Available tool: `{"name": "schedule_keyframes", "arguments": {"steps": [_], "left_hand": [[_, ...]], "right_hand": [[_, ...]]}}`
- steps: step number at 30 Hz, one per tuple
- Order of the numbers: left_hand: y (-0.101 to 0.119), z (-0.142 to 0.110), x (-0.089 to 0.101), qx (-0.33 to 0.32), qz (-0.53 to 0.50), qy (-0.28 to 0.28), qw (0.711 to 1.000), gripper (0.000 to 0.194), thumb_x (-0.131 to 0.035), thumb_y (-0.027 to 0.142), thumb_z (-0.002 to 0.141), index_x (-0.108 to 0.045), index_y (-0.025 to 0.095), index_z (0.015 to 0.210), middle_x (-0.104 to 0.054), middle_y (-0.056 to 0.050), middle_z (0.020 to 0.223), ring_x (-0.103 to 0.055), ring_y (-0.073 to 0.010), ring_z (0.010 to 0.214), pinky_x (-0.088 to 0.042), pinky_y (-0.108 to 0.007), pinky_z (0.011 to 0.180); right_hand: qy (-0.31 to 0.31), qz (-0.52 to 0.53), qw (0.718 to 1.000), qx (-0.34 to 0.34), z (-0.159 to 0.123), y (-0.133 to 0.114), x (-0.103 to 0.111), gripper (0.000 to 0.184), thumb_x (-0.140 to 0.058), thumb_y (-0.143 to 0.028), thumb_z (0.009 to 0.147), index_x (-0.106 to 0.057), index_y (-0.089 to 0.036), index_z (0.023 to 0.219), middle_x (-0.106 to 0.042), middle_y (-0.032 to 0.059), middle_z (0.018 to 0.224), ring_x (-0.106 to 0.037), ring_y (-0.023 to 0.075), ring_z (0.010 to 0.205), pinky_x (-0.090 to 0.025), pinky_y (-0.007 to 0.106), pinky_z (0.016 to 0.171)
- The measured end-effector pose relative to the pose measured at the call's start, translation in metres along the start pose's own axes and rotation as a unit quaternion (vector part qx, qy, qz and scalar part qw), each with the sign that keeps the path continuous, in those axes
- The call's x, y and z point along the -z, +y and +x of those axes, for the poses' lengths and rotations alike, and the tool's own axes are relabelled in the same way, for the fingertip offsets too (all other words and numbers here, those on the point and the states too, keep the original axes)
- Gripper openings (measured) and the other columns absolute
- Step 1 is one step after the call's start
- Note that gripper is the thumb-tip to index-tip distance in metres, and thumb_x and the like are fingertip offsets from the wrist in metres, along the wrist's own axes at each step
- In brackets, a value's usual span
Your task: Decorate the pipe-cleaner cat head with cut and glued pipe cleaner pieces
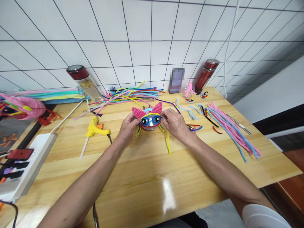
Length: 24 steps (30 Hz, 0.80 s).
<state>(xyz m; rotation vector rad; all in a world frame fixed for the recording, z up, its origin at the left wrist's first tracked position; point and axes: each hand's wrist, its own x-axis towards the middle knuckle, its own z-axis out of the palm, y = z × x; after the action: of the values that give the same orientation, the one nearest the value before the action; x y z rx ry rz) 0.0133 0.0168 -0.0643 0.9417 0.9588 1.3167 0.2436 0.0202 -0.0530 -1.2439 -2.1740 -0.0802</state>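
A small craft figure [149, 119] made of pipe cleaners sits on the wooden table [147, 177]. It has two pink ears, blue-ringed eyes and a red rim. My left hand [128, 126] pinches its left side below the pink ear. On the figure's right side, my right hand [174, 122] grips with fingers closed, holding a yellow pipe cleaner [168, 144] that arches over the eyes and trails down toward me.
A yellow glue gun [96, 129] lies left of the figure. Loose pipe cleaners [133, 94] pile at the back; pink and blue ones [231, 129] lie right. Two red-capped bottles [83, 80] [206, 76] stand by the tiled wall. A white power strip [28, 164] lies far left.
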Motion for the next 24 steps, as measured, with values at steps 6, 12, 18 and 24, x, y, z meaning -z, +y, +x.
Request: {"name": "schedule_keyframes", "arguments": {"steps": [6, 12, 18, 24], "left_hand": [[0.0013, -0.0006, -0.0001, 0.001, -0.004, -0.003, 1.000, 0.033, -0.084, 0.025, 0.064, -0.078, 0.019, 0.096, -0.081, -0.002, 0.095, -0.070, -0.0177, 0.086, -0.052, -0.029, 0.085], [0.0010, 0.0005, 0.0001, -0.001, -0.001, -0.010, 1.000, 0.034, -0.083, 0.026, 0.064, -0.077, 0.019, 0.097, -0.080, -0.002, 0.096, -0.070, -0.0182, 0.088, -0.052, -0.030, 0.087], [-0.0008, 0.0011, -0.0002, -0.002, -0.003, -0.006, 1.000, 0.032, -0.082, 0.026, 0.065, -0.077, 0.019, 0.096, -0.080, -0.002, 0.095, -0.070, -0.0182, 0.087, -0.053, -0.029, 0.086], [-0.0026, 0.0009, 0.0009, -0.004, 0.002, -0.008, 1.000, 0.029, -0.082, 0.029, 0.069, -0.076, 0.020, 0.096, -0.079, 0.000, 0.094, -0.069, -0.0154, 0.084, -0.052, -0.027, 0.085]], "right_hand": [[0.006, -0.015, 1.000, 0.001, -0.0019, -0.0033, -0.0029, 0.023, -0.051, -0.008, 0.096, -0.068, -0.021, 0.104, -0.071, 0.0092, 0.094, -0.067, 0.0240, 0.087, -0.050, 0.033, 0.076], [0.010, -0.002, 1.000, 0.001, -0.0026, -0.0032, -0.0053, 0.022, -0.051, -0.009, 0.096, -0.067, -0.022, 0.104, -0.071, 0.0089, 0.095, -0.065, 0.0242, 0.090, -0.049, 0.034, 0.078], [0.018, -0.015, 1.000, 0.008, -0.0031, -0.0016, -0.0067, 0.022, -0.053, -0.010, 0.096, -0.068, -0.022, 0.105, -0.071, 0.0085, 0.094, -0.066, 0.0245, 0.091, -0.051, 0.034, 0.078], [0.033, -0.005, 0.999, 0.013, -0.0029, -0.0008, -0.0064, 0.022, -0.053, -0.011, 0.096, -0.069, -0.023, 0.104, -0.072, 0.0078, 0.093, -0.068, 0.0243, 0.090, -0.052, 0.034, 0.078]]}}
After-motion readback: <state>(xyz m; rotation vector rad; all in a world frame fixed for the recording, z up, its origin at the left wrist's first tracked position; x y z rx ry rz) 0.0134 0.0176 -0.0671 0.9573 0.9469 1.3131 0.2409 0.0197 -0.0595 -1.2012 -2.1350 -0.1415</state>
